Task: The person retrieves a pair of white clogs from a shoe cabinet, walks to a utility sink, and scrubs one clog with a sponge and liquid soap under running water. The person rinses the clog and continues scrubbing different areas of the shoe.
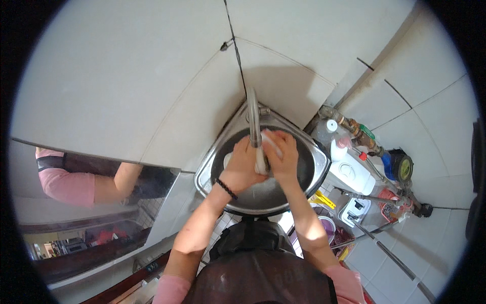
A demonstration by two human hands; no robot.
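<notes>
Both hands are together inside a stainless steel corner sink (262,197), beneath a curved metal faucet (253,114). My left hand (241,163), with a dark beaded bracelet at the wrist, grips a whitish object (227,159). Only a pale edge of that object shows beside the fingers, so its kind is unclear. Against it, the fingers of my right hand (284,155) close over a blurred pink-and-white item (272,143), which may be a sponge or cloth. The faucet spout crosses in front of the hands and hides part of what lies between them.
To the right stand a clear bottle with a white cap (326,128), a white plastic jug (351,173), and pipes with a water meter (402,167). A yellow-handled item (323,199) hangs below the rim. At left, a mirror (114,205) leans by the tiled wall.
</notes>
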